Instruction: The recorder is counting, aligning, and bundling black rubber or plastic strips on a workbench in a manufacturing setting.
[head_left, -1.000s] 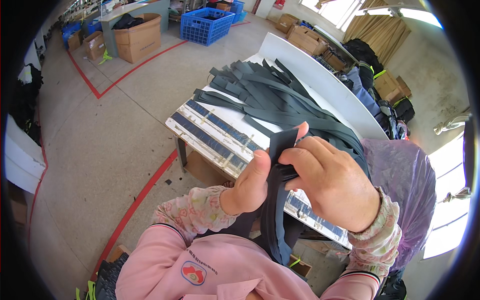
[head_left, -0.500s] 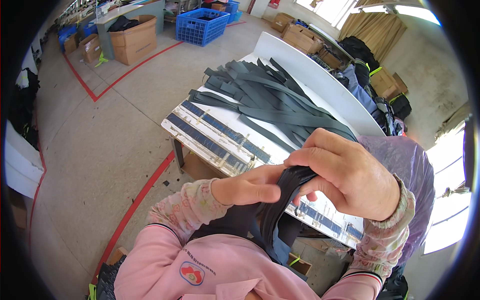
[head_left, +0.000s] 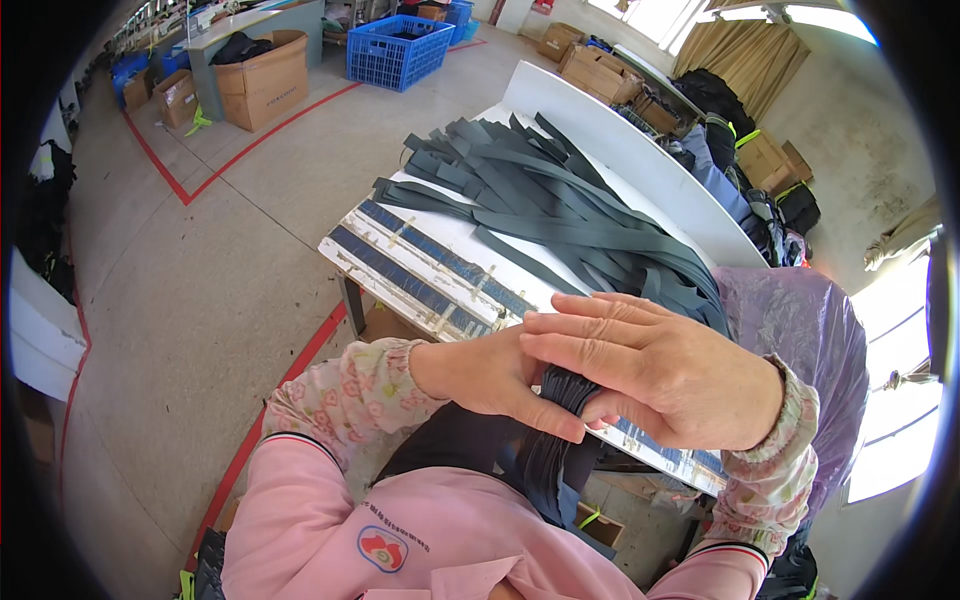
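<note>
A bundle of dark, narrow strips [head_left: 567, 388] stands in front of my body, its lower part hanging down toward my lap. My left hand [head_left: 495, 375] is closed round the upper part, thumb lying across the near side. Over the top of the bundle my right hand [head_left: 650, 365] lies with its fingers stretched out flat, their tips above my left hand; its thumb is beside the strips. The bundle's upper end is hidden under my right hand. Just beyond my hands, a loose pile of dark grey-green flat strips [head_left: 560, 195] covers much of the white table [head_left: 455, 235].
Dark blue ruled bands [head_left: 400, 275] are taped along the table's near edge. A raised white board [head_left: 640, 155] borders its far side. To the right stands a purple plastic-covered bulk [head_left: 800, 330]. A blue crate [head_left: 400, 55] and cardboard box [head_left: 262, 85] sit on the floor beyond.
My right hand has gone from gripping the bundle's upper end with bent fingers to lying flat over its top. The bundle has turned more upright in my left hand.
</note>
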